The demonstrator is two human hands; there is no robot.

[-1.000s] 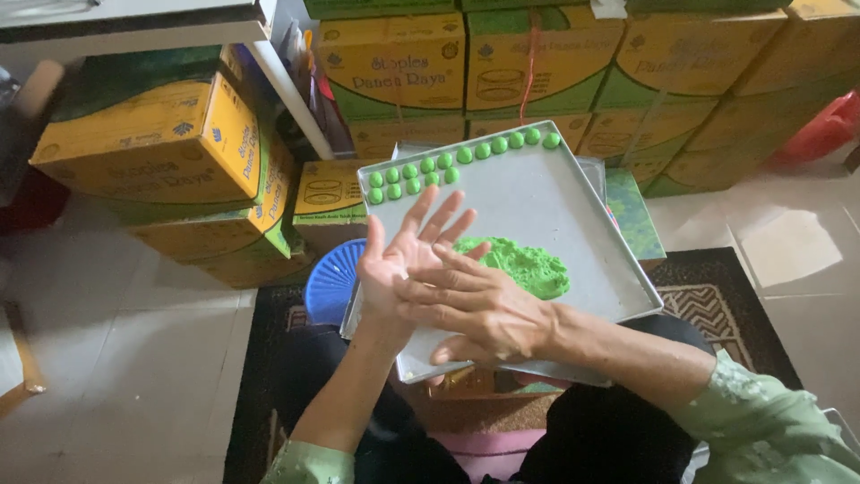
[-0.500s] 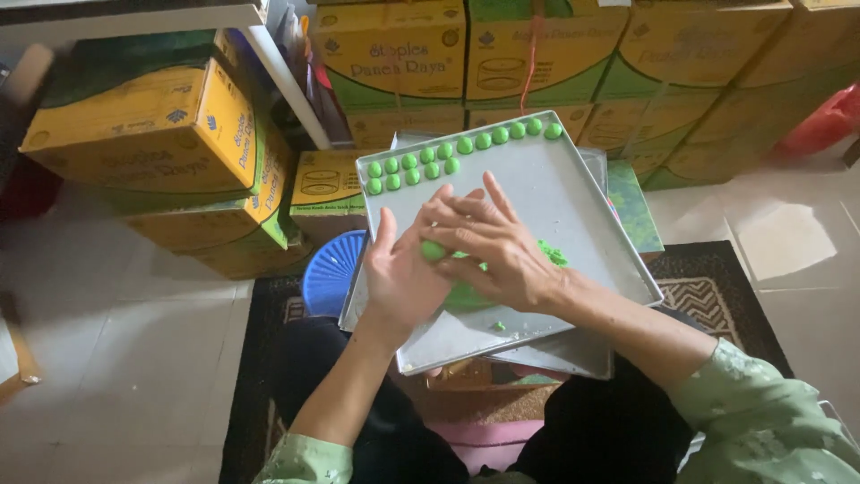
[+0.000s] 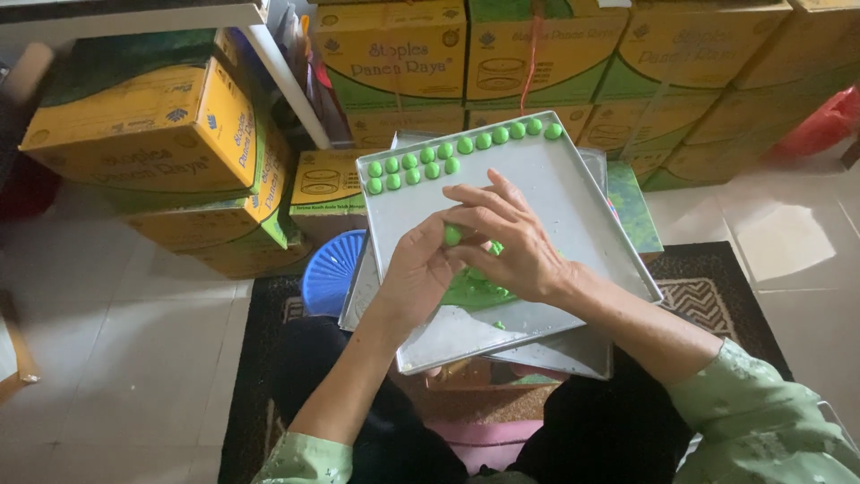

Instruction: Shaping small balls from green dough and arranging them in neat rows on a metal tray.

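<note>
Over the metal tray [image 3: 573,202], the left hand [image 3: 419,273] and right hand [image 3: 506,242] meet, fingertips closed on a small green dough ball [image 3: 453,236], seemingly pinched by both. More green dough [image 3: 479,289] lies beneath; finished balls [image 3: 448,154] line the far edge.

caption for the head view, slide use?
Both hands pinch a green dough ball over a metal tray lined with finished balls.

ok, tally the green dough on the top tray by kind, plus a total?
Rolled balls lined up at the far edge of the metal tray: 16 (11 in the back row, 5 in the second)
Ball at the fingertips, between left hand and right hand: 1
Dough lump, partly hidden under the hands: 1
Loose bit: 1
Total: 19
</note>
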